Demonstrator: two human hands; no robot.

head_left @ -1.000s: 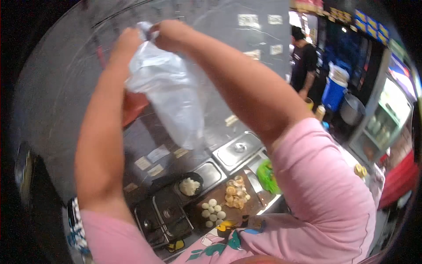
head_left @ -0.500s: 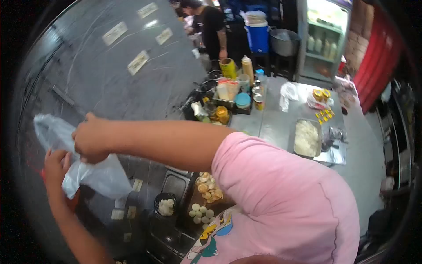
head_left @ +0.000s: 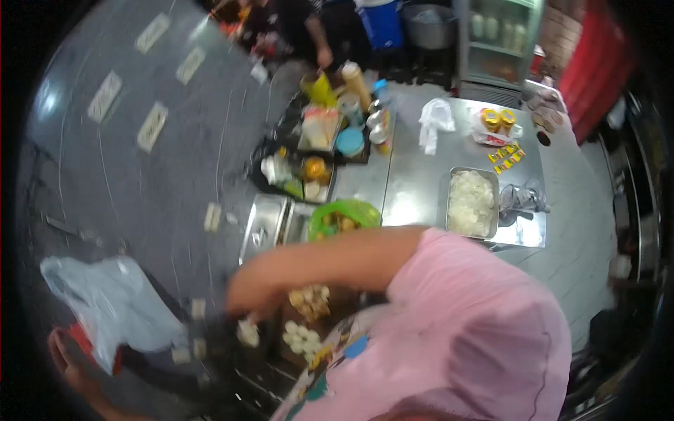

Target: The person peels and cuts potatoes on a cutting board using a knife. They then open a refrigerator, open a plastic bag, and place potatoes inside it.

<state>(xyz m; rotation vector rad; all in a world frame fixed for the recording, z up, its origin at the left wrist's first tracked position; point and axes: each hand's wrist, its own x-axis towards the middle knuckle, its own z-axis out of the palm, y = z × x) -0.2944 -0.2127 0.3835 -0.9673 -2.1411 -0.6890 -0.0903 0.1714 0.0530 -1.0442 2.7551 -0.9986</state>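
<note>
A whitish plastic bag (head_left: 119, 302) stands on the dark counter at the left, bulging and crumpled. Beside its lower left edge is my left hand (head_left: 67, 361), its fingers stretched out and nothing visible in them, close to a red thing (head_left: 83, 338) partly hidden by the bag. My right hand (head_left: 247, 295), smeared by motion, reaches down over the dish of white food (head_left: 248, 333) in front of me. Its fingers are hard to make out. Browned food pieces (head_left: 309, 303) and pale round pieces (head_left: 302, 339) lie just right of that hand.
A green bag of food (head_left: 344, 219) and a steel lid (head_left: 264, 228) lie beyond my right forearm. Bottles and tubs crowd a caddy (head_left: 337, 137). A tray of white shreds (head_left: 472, 203) sits on the steel table (head_left: 414, 189). Another person (head_left: 281, 31) stands at the back.
My right hand has left the plastic bag and moved right and down, toward the dish of white food. My left hand has shifted down and left beside the bag. The camera view has turned.
</note>
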